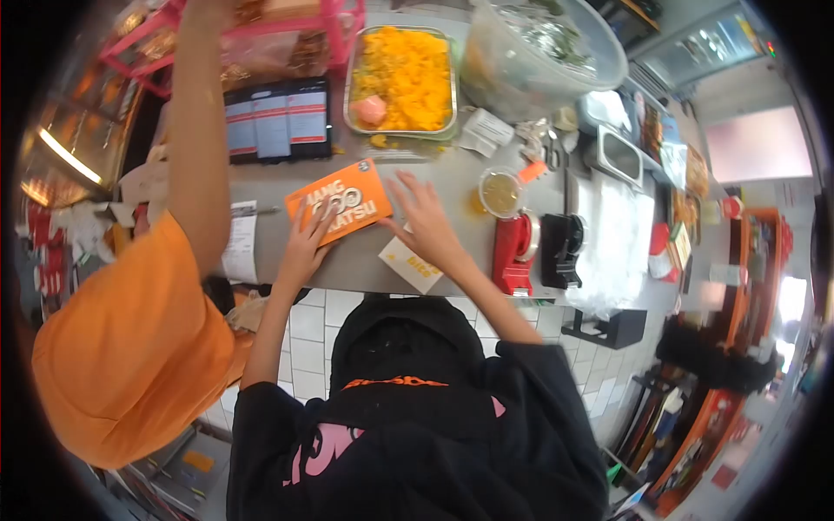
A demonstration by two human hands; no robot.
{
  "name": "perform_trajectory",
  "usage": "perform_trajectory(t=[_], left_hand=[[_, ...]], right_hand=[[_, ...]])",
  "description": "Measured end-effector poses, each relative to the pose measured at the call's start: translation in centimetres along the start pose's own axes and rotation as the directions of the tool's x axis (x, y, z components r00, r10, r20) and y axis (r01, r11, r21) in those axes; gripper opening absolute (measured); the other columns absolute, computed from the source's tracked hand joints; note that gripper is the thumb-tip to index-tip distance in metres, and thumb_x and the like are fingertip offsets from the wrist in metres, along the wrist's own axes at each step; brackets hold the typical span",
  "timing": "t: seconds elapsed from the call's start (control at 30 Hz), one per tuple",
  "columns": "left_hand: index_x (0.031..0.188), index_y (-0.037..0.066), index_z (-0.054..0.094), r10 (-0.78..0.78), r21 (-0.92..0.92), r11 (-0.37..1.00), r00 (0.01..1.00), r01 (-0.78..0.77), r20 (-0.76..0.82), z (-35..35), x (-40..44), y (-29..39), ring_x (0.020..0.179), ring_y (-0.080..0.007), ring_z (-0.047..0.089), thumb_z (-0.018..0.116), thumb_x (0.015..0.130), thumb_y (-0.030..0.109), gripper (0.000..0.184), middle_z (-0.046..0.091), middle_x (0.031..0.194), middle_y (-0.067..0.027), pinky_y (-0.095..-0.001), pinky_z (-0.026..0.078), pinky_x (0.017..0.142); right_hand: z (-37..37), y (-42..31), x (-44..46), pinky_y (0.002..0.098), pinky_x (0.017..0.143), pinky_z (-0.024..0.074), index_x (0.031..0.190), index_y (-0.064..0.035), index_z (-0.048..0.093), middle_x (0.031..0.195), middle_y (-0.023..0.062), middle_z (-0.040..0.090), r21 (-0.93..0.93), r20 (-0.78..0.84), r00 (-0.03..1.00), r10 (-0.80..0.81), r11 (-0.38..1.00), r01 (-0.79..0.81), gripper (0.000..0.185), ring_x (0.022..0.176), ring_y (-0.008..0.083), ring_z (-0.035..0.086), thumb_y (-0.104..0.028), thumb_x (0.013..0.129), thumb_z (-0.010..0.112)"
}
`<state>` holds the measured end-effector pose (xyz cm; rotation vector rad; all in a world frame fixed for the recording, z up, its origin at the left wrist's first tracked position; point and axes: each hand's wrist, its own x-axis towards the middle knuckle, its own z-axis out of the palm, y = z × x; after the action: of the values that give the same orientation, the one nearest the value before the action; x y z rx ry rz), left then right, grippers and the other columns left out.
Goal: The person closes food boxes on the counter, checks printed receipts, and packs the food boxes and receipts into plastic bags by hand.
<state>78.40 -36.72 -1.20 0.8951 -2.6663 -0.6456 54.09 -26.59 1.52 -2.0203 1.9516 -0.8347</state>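
1. Through the head view, my only one, I see the orange box (356, 196) flat on the grey counter (447, 192), set at a slant below the tray of yellow food (410, 78).
2. My left hand (306, 238) lies over the box's lower left, fingers on the printed face; I can't tell whether it pinches the edge.
3. My right hand (424, 224) is open, fingers spread, by the box's right end; I can't tell if the thumb touches it.
4. I judge the step in hand to be steadying or squaring the box.
5. To shift it evenly, I'd need the right fingers against that end, clear of the white card (412, 263) and the neighbour's arm (199, 130).
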Motion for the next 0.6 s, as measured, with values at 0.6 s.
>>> perform_trajectory(t=[0.6], left_hand=[[0.127,0.024,0.050,-0.066,0.100,0.991,0.982,0.084,-0.177,3.3,-0.8,3.8,0.131,-0.0447,0.012,0.056,0.083,0.009,0.047,0.025,0.145,-0.0066,-0.0503,0.020,0.106]], right_hand=[[-4.9,-0.1,-23.2,0.0320,0.078,0.0408,0.077,-0.0077,0.064,0.072,0.0049,0.063,0.159,-0.345,0.372,0.862,0.445,-0.882,0.009,0.066,0.0173,0.055,-0.016,0.080,0.062]])
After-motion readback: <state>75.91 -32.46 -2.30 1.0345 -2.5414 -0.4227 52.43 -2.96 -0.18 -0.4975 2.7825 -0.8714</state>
